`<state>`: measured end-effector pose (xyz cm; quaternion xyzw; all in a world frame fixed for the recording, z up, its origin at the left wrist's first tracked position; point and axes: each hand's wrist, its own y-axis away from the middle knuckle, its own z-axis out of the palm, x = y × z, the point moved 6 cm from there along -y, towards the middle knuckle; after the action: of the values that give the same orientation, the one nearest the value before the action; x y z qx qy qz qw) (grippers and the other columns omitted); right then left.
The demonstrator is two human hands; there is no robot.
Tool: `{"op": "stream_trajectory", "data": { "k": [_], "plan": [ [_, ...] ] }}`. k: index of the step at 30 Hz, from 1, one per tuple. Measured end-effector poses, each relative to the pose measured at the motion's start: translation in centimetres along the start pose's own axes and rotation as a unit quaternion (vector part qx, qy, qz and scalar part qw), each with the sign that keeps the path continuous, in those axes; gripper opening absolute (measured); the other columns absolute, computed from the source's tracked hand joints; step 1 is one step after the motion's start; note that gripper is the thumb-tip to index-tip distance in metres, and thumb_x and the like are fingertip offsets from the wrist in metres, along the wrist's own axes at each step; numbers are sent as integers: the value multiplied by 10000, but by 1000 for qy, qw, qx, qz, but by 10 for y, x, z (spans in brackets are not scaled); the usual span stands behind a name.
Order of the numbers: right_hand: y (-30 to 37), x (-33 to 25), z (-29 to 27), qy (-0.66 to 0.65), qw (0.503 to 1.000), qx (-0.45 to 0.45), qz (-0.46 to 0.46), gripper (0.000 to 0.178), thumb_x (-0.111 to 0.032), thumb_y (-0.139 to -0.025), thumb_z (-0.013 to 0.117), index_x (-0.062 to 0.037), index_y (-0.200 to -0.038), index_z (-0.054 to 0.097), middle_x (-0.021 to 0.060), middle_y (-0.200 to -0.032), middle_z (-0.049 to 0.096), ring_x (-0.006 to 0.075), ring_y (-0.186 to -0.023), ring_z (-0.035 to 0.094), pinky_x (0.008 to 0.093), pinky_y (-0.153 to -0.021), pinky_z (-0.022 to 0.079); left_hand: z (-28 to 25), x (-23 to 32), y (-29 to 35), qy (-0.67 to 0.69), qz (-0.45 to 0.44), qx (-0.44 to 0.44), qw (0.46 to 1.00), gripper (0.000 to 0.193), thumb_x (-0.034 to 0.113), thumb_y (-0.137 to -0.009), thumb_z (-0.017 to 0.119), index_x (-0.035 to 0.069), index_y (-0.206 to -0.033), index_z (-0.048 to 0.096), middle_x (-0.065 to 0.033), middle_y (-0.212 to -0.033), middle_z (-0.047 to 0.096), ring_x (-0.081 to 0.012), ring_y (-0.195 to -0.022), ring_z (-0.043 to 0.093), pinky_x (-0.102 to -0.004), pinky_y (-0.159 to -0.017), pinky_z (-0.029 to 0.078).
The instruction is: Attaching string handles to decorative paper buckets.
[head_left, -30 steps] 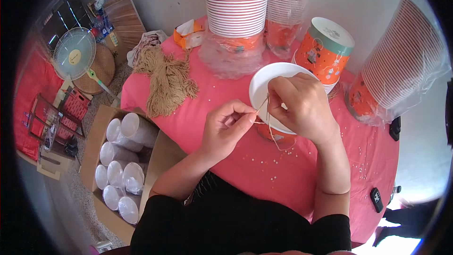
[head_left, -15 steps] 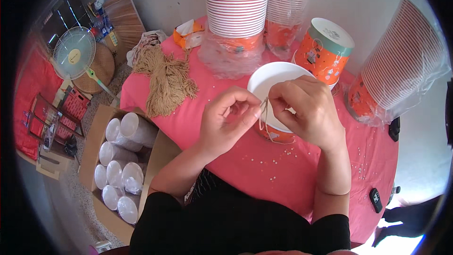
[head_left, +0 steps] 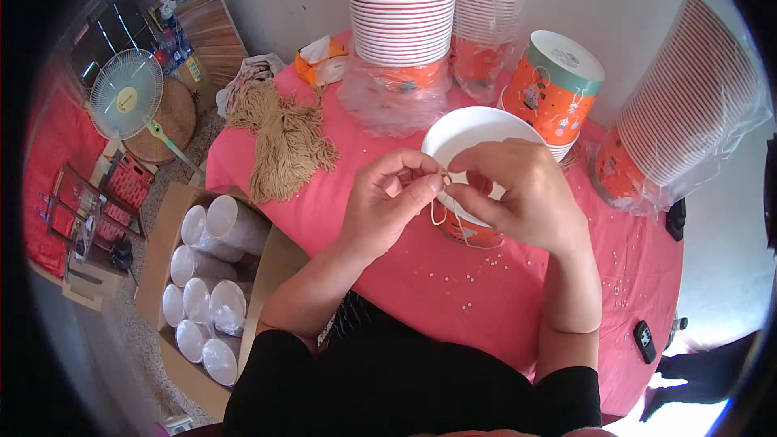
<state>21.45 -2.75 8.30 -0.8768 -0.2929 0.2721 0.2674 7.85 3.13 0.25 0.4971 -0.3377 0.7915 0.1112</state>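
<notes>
A thin tan cord (head_left: 455, 222) hangs in a loop in front of a white-lined orange paper bucket (head_left: 476, 236), which stands upright before me. My left hand (head_left: 387, 202) pinches the cord between thumb and forefinger over the bucket's near rim. Close against it, my right hand (head_left: 526, 194) has its thumb and forefinger at the same small twist of cord, other fingers curled. The fingertips partly hide the twist, so I cannot tell whether it is a knot.
A bundle of tan cords (head_left: 283, 142) lies left on the pink tablecloth (head_left: 388, 283). Behind stand bagged bucket stacks (head_left: 401, 16), an upturned orange bucket (head_left: 558, 89) and another leaning stack (head_left: 672, 113). Small white bits are scattered nearby. A carton (head_left: 275, 275) of wrapped cups sits left.
My right hand has turned, its thumb and forefinger now farther apart around the cord. A wider loop now hangs below my left fingertips.
</notes>
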Motion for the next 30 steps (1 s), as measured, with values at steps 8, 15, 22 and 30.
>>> {"op": "stream_trajectory", "data": {
  "k": [8, 15, 22, 30],
  "plan": [
    [-2, -21, 1, 145, 983, 37, -110, 182, -128, -670, 712, -75, -806, 604, 43, -673, 563, 229, -630, 599, 359, -595, 470, 6, 10, -8, -137, 96, 27, 986, 95, -21, -846, 628, 2, -938, 613, -27, -849, 617, -97, -784, 594, -235, -699, 478],
    [3, -27, -19, 275, 938, 132, -165, 194, -177, -645, 662, -92, -784, 556, 11, -674, 506, 187, -629, 588, 341, -600, 482, 5, 12, -6, -278, 152, 40, 948, 87, -25, -748, 671, 14, -808, 621, -65, -847, 591, -172, -828, 594, -293, -752, 467],
    [7, -24, -54, 318, 923, 179, -125, 241, -55, -600, 715, -59, -789, 566, 45, -664, 536, 227, -581, 573, 347, -542, 447, 9, 3, 6, -371, 183, 40, 909, 121, -13, -704, 701, 49, -772, 623, -56, -834, 562, -220, -844, 567, -335, -744, 445],
    [15, -15, -73, 307, 911, 256, -96, 224, 45, -636, 701, -55, -796, 580, 44, -653, 570, 212, -528, 530, 320, -508, 414, 18, 11, 4, -451, 200, -16, 870, 127, -1, -692, 699, 56, -776, 623, -65, -844, 584, -245, -828, 574, -357, -715, 439]
  ]
}}
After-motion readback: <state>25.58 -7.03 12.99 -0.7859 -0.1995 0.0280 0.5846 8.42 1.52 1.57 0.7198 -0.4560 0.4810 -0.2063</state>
